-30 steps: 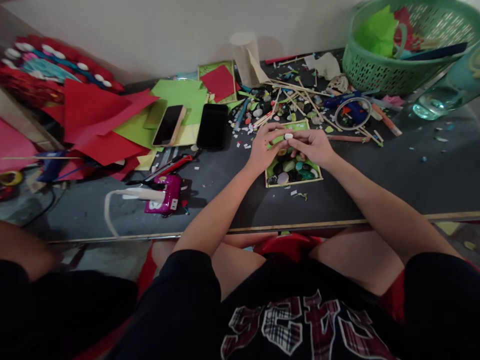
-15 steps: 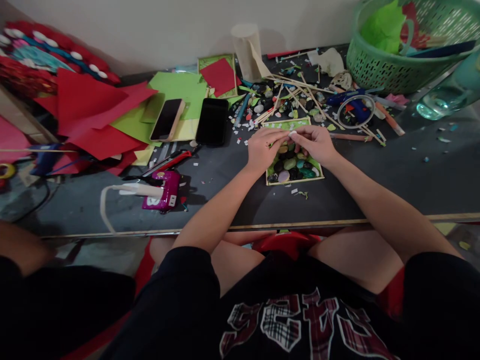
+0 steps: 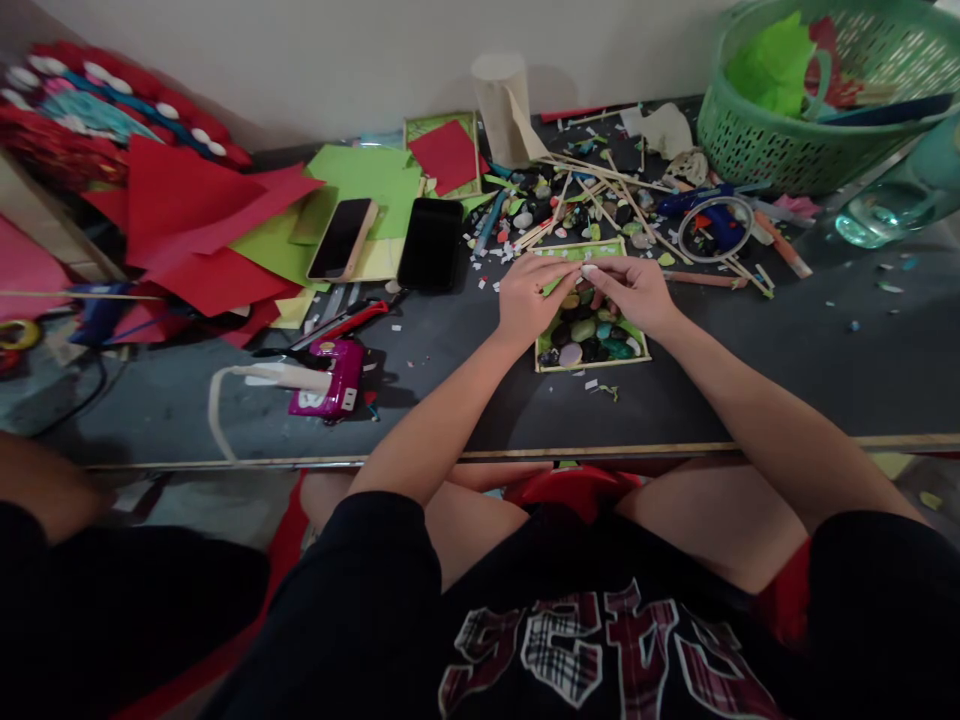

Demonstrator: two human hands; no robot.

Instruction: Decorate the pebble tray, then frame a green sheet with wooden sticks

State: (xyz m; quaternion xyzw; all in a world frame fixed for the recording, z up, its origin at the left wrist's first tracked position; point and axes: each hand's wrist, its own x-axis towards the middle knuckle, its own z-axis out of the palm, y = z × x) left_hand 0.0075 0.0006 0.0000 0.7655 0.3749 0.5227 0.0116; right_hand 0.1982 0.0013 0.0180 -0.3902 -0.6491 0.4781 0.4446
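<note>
Over a small stick-edged frame [image 3: 592, 366] with a green backing, my two hands meet at the fingertips. Polished pebbles [image 3: 571, 353] in black, green and pale tones fill the near part of the frame. A small white piece, probably a pebble [image 3: 589, 271], is pinched in my right hand [image 3: 639, 292], between thumb and fingers. My left hand [image 3: 526, 297] comes in from the other side, its thumb and forefinger closed at the same piece. The fingers cover the frame's middle.
Behind lie loose pebbles, paper scraps and thin sticks [image 3: 600, 200]. A green basket [image 3: 772, 150] and a glass of water [image 3: 874, 222] stand right. Two phones [image 3: 430, 245], red paper [image 3: 195, 220], a cutter [image 3: 352, 320] and a purple power adapter [image 3: 337, 380] lie left, near another person's arm [image 3: 45, 490].
The whole view has shifted slightly. My hands stay together over the frame, the white piece still between the fingertips, with only tiny finger movement.
</note>
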